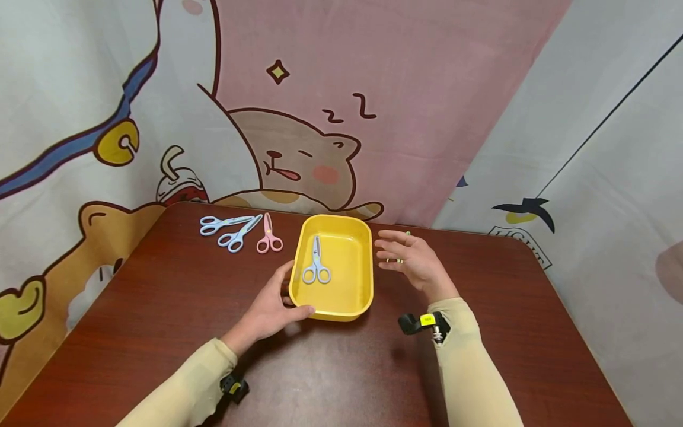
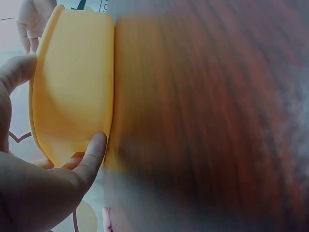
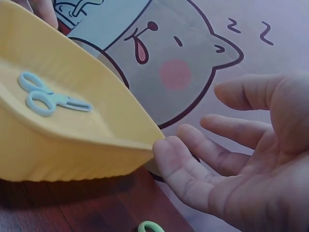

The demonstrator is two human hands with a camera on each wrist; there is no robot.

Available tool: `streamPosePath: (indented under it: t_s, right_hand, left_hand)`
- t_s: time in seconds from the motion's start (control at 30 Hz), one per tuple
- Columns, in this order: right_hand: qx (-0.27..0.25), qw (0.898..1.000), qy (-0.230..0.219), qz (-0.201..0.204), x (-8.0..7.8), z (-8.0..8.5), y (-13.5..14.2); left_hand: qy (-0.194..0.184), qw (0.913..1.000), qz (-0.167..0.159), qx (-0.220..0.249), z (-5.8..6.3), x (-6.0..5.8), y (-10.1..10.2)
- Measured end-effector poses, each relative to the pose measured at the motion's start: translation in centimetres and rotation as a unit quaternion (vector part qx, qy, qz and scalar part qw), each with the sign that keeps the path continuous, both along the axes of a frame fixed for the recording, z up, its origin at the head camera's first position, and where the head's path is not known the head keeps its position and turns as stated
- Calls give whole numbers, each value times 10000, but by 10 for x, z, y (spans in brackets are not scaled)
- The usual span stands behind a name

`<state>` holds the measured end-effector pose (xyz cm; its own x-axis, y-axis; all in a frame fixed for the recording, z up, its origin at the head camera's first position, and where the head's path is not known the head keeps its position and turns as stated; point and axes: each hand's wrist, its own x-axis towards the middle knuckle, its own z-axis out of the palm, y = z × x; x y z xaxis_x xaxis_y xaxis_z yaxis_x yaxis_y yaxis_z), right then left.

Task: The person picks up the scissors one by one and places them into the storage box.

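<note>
Yellow bin (image 1: 348, 270) stands on the table (image 1: 320, 379), middle of its width, far wall close to the back edge. Left grip (image 1: 271, 305) holds it at its near-left corner: thumb along the near rim, other fingers round the left wall, a fingertip low on the wall in the left wrist view. Right grip (image 1: 418, 264) is just beside the bin's right wall, fingers apart and pointing at it, nothing held; contact with the rim: cannot tell.

Inside the bin, left half: one pale blue-violet pair of scissors (image 1: 317, 258), lying flat, rings toward the table's near edge, tips toward the back edge. It is between the two grips, touched by neither.

Left of the bin, toward the table's back-left corner: an upper light blue pair of scissors (image 1: 226, 223) and a lower light blue pair of scissors (image 1: 244, 232), tips close together; then a pink pair of scissors (image 1: 268, 229), rings nearest the table's near edge. A green ring (image 3: 150, 224) shows near the bin's right side; the rest of that item is mostly hidden by the right grip.

Surface: dark red-brown wood grain, pale glare toward the near edge. Room: printed cloth (image 1: 416, 107) behind the back edge, sleeping bear on pink. Sleeves (image 1: 472, 362) cream, black device at each wrist.
</note>
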<state>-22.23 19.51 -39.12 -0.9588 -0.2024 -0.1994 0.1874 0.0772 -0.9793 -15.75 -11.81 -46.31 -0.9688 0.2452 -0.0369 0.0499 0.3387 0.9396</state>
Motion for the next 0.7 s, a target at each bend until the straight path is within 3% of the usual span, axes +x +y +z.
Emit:
streamPosePath:
  t_s: [0.7]
  right_hand:
    - [720,9926,-25,-975,0,-17,19]
  left_hand:
    - [66,10000,-16,-56,0,0,-1]
